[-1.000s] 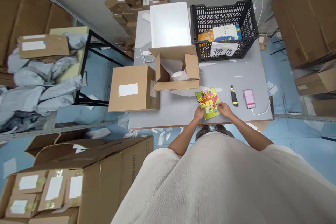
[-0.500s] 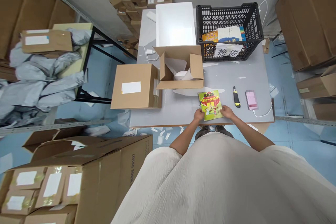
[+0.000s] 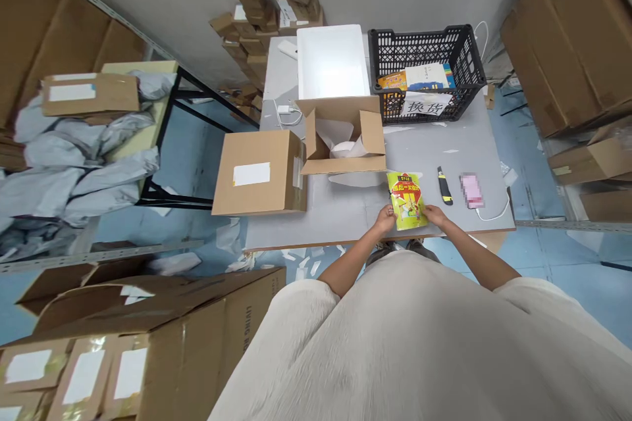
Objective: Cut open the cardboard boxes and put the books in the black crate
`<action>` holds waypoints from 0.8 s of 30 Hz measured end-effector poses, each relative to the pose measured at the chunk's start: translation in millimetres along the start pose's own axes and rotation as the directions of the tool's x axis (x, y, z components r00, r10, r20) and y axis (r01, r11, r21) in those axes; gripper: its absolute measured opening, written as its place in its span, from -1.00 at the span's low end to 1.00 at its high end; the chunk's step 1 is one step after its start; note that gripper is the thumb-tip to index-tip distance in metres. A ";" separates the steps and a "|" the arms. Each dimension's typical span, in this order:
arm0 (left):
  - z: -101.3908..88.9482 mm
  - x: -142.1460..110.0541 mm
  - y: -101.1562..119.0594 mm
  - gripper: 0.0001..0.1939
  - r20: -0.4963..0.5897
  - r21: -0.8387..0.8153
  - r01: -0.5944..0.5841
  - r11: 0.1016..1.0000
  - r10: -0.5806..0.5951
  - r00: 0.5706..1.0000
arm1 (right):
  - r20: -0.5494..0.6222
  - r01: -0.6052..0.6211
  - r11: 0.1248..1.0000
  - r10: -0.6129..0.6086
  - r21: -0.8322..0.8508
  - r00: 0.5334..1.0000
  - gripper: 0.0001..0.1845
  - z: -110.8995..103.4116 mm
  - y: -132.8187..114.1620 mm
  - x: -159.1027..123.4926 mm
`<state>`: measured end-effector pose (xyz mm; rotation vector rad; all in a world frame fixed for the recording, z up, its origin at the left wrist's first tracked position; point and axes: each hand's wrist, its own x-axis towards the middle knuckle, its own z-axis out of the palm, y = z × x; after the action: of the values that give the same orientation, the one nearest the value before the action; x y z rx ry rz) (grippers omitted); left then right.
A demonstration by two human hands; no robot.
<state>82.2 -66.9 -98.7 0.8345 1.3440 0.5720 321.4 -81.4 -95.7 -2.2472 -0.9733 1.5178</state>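
Note:
A thin green and yellow book (image 3: pixel 407 200) lies near the front edge of the grey table (image 3: pixel 345 210). My left hand (image 3: pixel 386 218) grips its lower left edge with curled fingers. My right hand (image 3: pixel 435 214) holds its lower right corner. The book points straight away from me. An open cardboard box (image 3: pixel 344 135) with white paper inside sits just beyond it.
A closed carton (image 3: pixel 259 172) with a white label overhangs the table's left side. A utility knife (image 3: pixel 445 185) and a pink phone (image 3: pixel 471 189) on a cable lie right of the book. A black crate (image 3: pixel 423 72) with books and a white foam box (image 3: pixel 332 61) stand at the back.
The book has turned from a slant to lie straight, and both hands have shifted with it toward the table's front edge. The camera view has tilted slightly.

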 end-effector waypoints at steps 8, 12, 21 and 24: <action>17.1 1.3 24.9 -0.73 0.219 -0.106 -0.047 0.993 0.070 0.973 | -0.020 -0.118 0.949 0.129 0.291 0.991 -0.56 -8.6 -2.0 -23.8; 24.5 11.7 44.0 -0.73 0.200 -0.083 -0.094 0.992 0.109 0.974 | -0.151 -0.044 0.929 0.106 0.367 0.983 -0.74 -31.4 -12.7 -32.3; 42.2 49.0 106.3 -0.59 0.053 -0.089 -0.172 0.981 0.177 0.983 | -0.014 0.176 0.908 -0.185 0.381 0.983 -0.31 -123.3 -55.4 -28.7; 47.6 64.8 136.5 -0.58 0.026 -0.148 -0.234 0.961 0.241 0.970 | -0.043 0.276 0.881 -0.281 0.384 0.959 -0.35 -147.2 -79.3 -14.5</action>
<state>153.5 56.1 -28.7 0.8902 1.1550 0.8246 419.5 -10.1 20.3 -1.7420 -0.8651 1.4479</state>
